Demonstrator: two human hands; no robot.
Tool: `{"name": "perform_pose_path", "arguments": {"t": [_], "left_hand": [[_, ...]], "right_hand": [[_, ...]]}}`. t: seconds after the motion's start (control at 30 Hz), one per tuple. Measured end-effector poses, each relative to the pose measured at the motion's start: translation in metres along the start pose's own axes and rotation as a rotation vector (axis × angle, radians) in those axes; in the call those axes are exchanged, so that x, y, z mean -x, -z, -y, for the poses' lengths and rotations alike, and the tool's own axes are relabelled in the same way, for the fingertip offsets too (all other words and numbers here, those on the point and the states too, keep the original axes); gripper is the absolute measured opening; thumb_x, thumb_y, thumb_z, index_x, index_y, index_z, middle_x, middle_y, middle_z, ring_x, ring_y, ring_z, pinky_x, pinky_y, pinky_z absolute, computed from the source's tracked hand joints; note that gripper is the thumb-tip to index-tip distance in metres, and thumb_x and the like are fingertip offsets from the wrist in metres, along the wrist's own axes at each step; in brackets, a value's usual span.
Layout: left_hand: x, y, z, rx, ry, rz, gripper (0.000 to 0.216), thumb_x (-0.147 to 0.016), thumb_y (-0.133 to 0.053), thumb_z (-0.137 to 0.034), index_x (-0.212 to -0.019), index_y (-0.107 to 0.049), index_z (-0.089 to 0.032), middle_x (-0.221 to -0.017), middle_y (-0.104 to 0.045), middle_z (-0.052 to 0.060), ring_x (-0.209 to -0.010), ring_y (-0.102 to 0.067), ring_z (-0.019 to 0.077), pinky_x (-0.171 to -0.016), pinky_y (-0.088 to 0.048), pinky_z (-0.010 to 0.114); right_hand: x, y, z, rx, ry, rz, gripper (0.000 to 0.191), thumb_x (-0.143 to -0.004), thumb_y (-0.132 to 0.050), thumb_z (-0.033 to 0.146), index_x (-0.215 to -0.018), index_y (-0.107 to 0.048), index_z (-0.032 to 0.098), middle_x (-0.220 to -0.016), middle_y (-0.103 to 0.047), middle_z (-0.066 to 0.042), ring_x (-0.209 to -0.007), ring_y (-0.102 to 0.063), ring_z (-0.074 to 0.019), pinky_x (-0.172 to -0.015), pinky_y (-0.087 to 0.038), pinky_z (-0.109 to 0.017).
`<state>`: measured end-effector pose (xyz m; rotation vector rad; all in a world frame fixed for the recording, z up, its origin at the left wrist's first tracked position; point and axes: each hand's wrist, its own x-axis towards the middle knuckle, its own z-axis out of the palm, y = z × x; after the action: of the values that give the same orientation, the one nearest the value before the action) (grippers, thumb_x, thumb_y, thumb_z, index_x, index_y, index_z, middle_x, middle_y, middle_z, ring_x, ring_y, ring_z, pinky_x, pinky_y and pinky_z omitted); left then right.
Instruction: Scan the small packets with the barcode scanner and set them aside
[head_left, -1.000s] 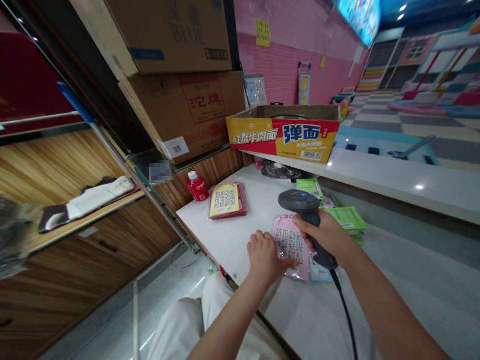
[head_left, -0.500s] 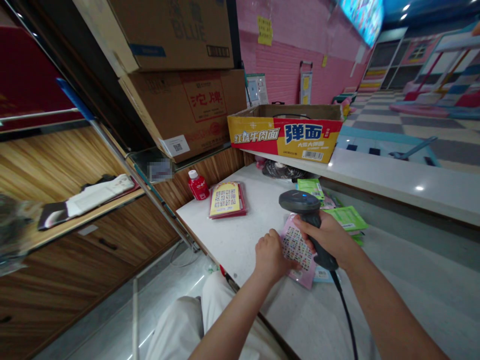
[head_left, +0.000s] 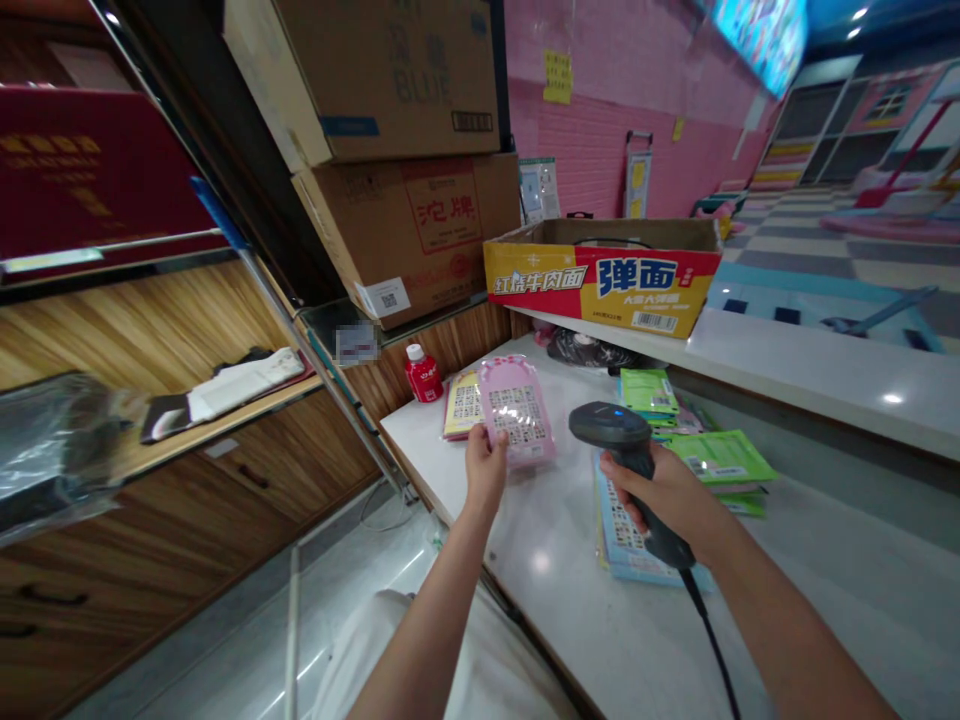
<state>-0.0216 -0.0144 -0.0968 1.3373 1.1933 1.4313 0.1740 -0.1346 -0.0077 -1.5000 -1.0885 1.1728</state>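
Between the thumb and fingers of my left hand (head_left: 487, 468) is the lower left edge of a pink packet (head_left: 517, 410) in clear plastic, printed with rows of small pictures. It hangs over the right part of a stack of yellow and red packets (head_left: 460, 405). My right hand (head_left: 667, 490) is wrapped round the handle of a black barcode scanner (head_left: 611, 428), whose head points left and shows a small blue light. Below the scanner lies a light blue packet (head_left: 626, 540), partly hidden by my right hand. Several green packets (head_left: 724, 458) lie to its right.
A red bottle (head_left: 424, 375) with a white cap stands at the desk's far left corner. Behind, an open noodle carton (head_left: 600, 285) sits on a raised ledge (head_left: 802, 360). Stacked cardboard boxes (head_left: 412, 240) rise at the left. The scanner's cable (head_left: 712, 630) runs down toward me.
My left hand has lifted the pink packet from under the scanner and carried it left and away from me to the yellow stack, uncovering the light blue packet. My right hand still holds the scanner.
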Motion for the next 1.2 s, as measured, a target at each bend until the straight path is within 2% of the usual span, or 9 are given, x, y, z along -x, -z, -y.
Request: {"name": "perform_pose_path", "arguments": {"t": [0.1, 0.23, 0.53, 0.67, 0.83, 0.97, 1.1, 1.2], "left_hand": [[-0.007, 0.01, 0.014, -0.058, -0.133, -0.153, 0.02, -0.082, -0.053, -0.037, -0.091, -0.048, -0.02, -0.094, -0.061, 0.005, -0.089, -0.058, 0.0176, -0.079, -0.048, 0.031], [-0.009, 0.018, 0.029, -0.135, -0.167, -0.239, 0.017, -0.083, -0.05, -0.036, -0.09, -0.047, -0.021, -0.092, -0.059, 0.004, -0.088, -0.058, 0.0172, -0.079, -0.047, 0.03], [-0.007, 0.018, 0.03, -0.18, -0.088, -0.255, 0.011, -0.082, -0.049, -0.029, -0.088, -0.048, -0.02, -0.081, -0.055, 0.0, -0.076, -0.055, 0.0148, -0.068, -0.043, 0.025], [-0.006, 0.018, 0.028, -0.172, -0.106, -0.236, 0.012, -0.083, -0.05, -0.03, -0.09, -0.048, -0.02, -0.085, -0.057, 0.001, -0.079, -0.056, 0.0155, -0.07, -0.044, 0.026], [-0.006, 0.018, 0.033, -0.099, -0.153, -0.198, 0.017, -0.085, -0.052, -0.032, -0.095, -0.049, -0.019, -0.096, -0.06, 0.005, -0.089, -0.057, 0.0169, -0.079, -0.045, 0.029], [-0.005, 0.017, 0.035, -0.061, -0.176, -0.185, 0.018, -0.085, -0.053, -0.033, -0.094, -0.05, -0.019, -0.094, -0.06, 0.004, -0.088, -0.057, 0.0165, -0.079, -0.046, 0.03], [-0.004, 0.022, 0.022, 0.006, -0.205, -0.233, 0.022, -0.083, -0.056, -0.035, -0.097, -0.051, -0.019, -0.092, -0.06, 0.003, -0.086, -0.058, 0.0155, -0.077, -0.047, 0.028], [-0.016, 0.034, 0.005, -0.004, -0.17, -0.311, 0.032, -0.08, -0.06, -0.036, -0.105, -0.049, -0.019, -0.085, -0.061, 0.001, -0.076, -0.06, 0.0152, -0.069, -0.047, 0.027]], "right_hand": [[-0.001, -0.011, -0.008, 0.018, -0.022, 0.06, 0.033, -0.07, -0.068, 0.046, -0.084, -0.05, 0.022, -0.047, -0.051, 0.01, -0.031, -0.044, -0.009, -0.031, -0.038, -0.021], [-0.001, -0.022, -0.018, 0.045, -0.032, 0.11, 0.03, -0.074, -0.063, 0.046, -0.084, -0.049, 0.021, -0.048, -0.05, 0.01, -0.031, -0.043, -0.0082, -0.031, -0.035, -0.019], [0.001, -0.026, -0.02, 0.091, -0.044, 0.131, 0.026, -0.077, -0.062, 0.042, -0.084, -0.049, 0.021, -0.046, -0.048, 0.011, -0.032, -0.043, -0.0076, -0.031, -0.034, -0.018], [0.001, -0.026, -0.02, 0.098, -0.036, 0.149, 0.026, -0.078, -0.061, 0.043, -0.085, -0.049, 0.021, -0.046, -0.048, 0.011, -0.032, -0.043, -0.0076, -0.031, -0.035, -0.018], [0.002, -0.029, -0.02, 0.103, -0.043, 0.161, 0.027, -0.076, -0.062, 0.044, -0.082, -0.049, 0.021, -0.045, -0.048, 0.011, -0.031, -0.044, -0.008, -0.032, -0.036, -0.019], [0.002, -0.031, -0.02, 0.108, -0.035, 0.14, 0.027, -0.076, -0.061, 0.044, -0.082, -0.048, 0.021, -0.046, -0.048, 0.011, -0.032, -0.044, -0.0079, -0.032, -0.036, -0.019], [0.001, -0.028, -0.021, 0.094, -0.024, 0.124, 0.028, -0.076, -0.061, 0.045, -0.084, -0.048, 0.021, -0.047, -0.049, 0.01, -0.032, -0.044, -0.0077, -0.032, -0.036, -0.019], [-0.001, -0.025, -0.021, 0.086, -0.016, 0.111, 0.03, -0.076, -0.061, 0.046, -0.084, -0.048, 0.021, -0.046, -0.05, 0.01, -0.032, -0.043, -0.0079, -0.031, -0.035, -0.019]]}}
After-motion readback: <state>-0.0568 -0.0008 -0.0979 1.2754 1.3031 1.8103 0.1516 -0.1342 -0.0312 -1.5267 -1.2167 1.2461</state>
